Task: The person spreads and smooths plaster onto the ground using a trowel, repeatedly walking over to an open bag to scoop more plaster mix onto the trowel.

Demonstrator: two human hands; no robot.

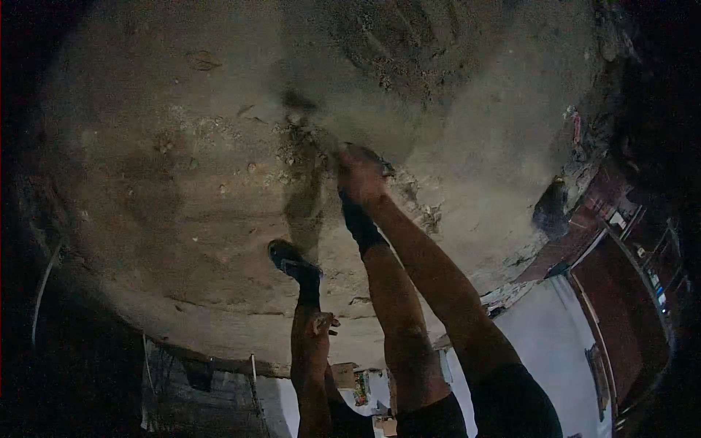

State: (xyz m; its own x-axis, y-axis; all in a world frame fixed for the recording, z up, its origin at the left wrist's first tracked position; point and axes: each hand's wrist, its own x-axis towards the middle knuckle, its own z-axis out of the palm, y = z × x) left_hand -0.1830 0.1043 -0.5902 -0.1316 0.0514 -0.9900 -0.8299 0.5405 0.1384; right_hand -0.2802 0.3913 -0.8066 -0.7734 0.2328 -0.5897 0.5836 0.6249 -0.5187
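My right hand (361, 177), smeared by motion, reaches down to the floor in front of my right foot. Its fingers are closed around a thin tool (332, 140), blurred and greyish, whose kind I cannot make out. Beyond the tool lies a patch of crumbly debris (299, 146) on the dusty ground. My left hand (323, 324) hangs beside my left shin with its fingers loosely apart, and I see nothing in it. Dark shoes and socks cover both feet; the left shoe (285, 257) rests on the ground.
Rough, dusty ground (219, 226) spreads around my feet. Darker loose soil (409, 51) lies at the top. A dark bundle (551, 208) stands at the right edge, near a pale wall (548, 321). Cardboard boxes (343, 376) show behind my legs.
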